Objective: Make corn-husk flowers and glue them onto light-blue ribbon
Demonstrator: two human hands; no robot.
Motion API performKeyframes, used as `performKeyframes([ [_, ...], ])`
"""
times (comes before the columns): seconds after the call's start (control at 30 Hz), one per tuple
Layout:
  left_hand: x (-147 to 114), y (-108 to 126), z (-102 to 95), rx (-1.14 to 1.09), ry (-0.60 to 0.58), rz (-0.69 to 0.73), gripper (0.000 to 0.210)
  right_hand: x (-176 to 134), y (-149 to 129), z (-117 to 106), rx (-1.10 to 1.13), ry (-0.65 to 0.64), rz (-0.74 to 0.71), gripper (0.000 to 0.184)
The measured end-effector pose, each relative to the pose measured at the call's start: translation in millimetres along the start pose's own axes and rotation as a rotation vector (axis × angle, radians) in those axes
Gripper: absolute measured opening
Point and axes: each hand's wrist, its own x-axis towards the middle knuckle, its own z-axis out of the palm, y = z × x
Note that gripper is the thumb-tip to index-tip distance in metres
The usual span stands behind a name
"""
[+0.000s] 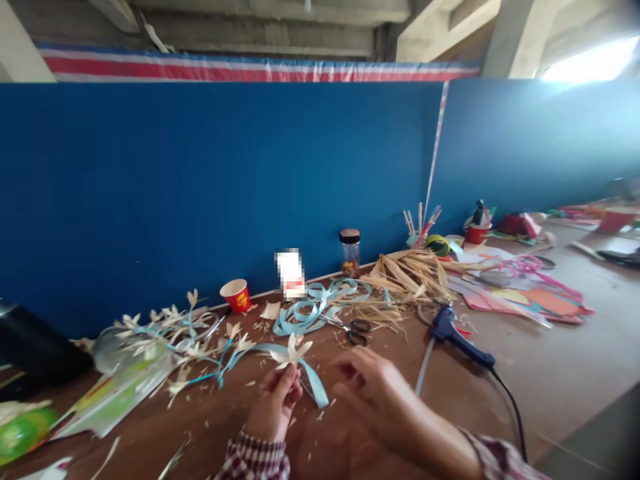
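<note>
Head view: the left hand (277,399) pinches a cream, star-shaped flower (291,355) by its base; the right hand (373,387), blurred, is half curled, its hold unclear

Bright glare upper right, paling blue partition (565,140); right grip (370,383) blurred; edges stretched.

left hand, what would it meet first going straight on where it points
Beyond the pale flower in the left hand, probably the light blue ribbon strip, though the hand may pass above it.
</note>
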Motion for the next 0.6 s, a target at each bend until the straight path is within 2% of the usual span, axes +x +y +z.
performKeyframes([
  [0.1, -0.4, 2.4, -0.6, -0.008, -0.016, -0.011, 0.032, 21.9, -5.2, 58.8, 0.337, -0.045, 0.117, 0.012],
  [0.2, -1.8, 3.9, -0.7, -0.009, -0.078, -0.013, 0.031, 36.4, 8.2, 92.3, 0.737, -0.047, 0.295, 0.019],
  [0.3, -4.7, 3.1, 0.7, 0.020, -0.105, 0.039, 0.027, 40.4, 17.8, 101.9, 0.969, -0.048, 0.389, 0.029],
  [0.6, -11.9, -0.3, 6.1, 0.066, -0.077, 0.058, 0.027, 34.0, 13.8, 97.6, 1.177, -0.011, 0.506, 0.032],
])
